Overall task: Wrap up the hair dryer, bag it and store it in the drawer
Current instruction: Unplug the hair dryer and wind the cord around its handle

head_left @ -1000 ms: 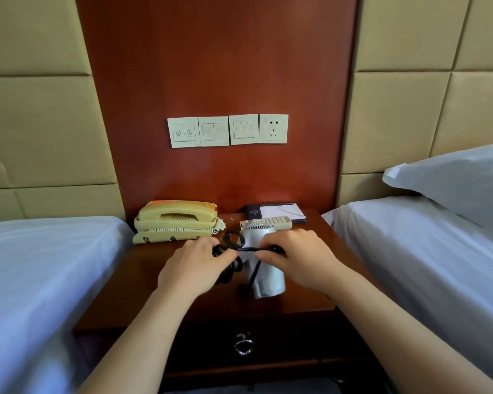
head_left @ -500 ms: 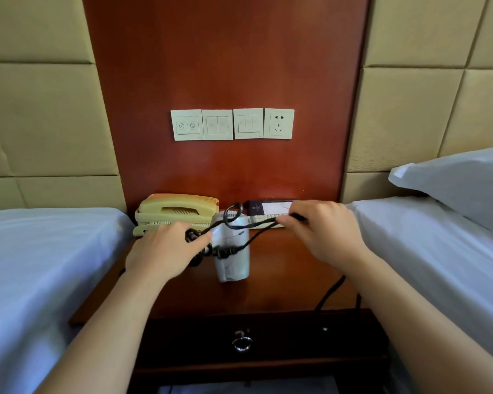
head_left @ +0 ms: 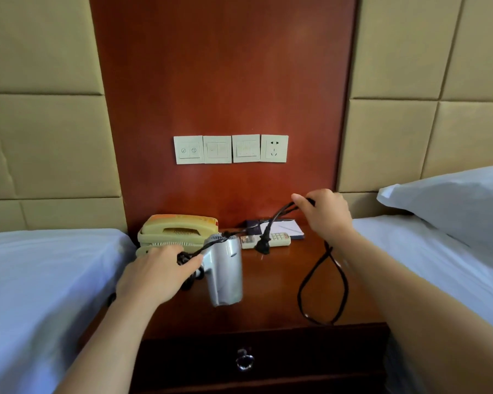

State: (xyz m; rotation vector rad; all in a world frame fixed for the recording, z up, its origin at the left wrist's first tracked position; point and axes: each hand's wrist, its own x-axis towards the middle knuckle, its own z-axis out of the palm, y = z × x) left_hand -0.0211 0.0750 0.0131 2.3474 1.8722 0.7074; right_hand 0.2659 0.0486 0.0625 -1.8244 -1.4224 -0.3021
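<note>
Hair dryer [head_left: 225, 268] stands upright on the nightstand [head_left: 268, 311], its cord stretched between both hands.

Head view: the left hand [head_left: 154, 277], at the dryer's nine o'clock, grips a bunch of black cord [head_left: 183, 255] beside the body, probably to anchor the coils. The right hand [head_left: 325, 216], up at two o'clock, pinches the cord taut, likely to take out slack. A loop hangs at four o'clock and the plug [head_left: 262, 247] dangles over the remote control [head_left: 278, 238]. The closed drawer [head_left: 282, 362] is at six o'clock; no bag shows.

Reddish wood panel [head_left: 222, 66] up the centre with switch plates [head_left: 231, 149], tan padded squares [head_left: 46, 143] either side, left bed [head_left: 40, 280] and right bed [head_left: 410, 251] in the lower corners, dark nightstand [head_left: 268, 294] between.
</note>
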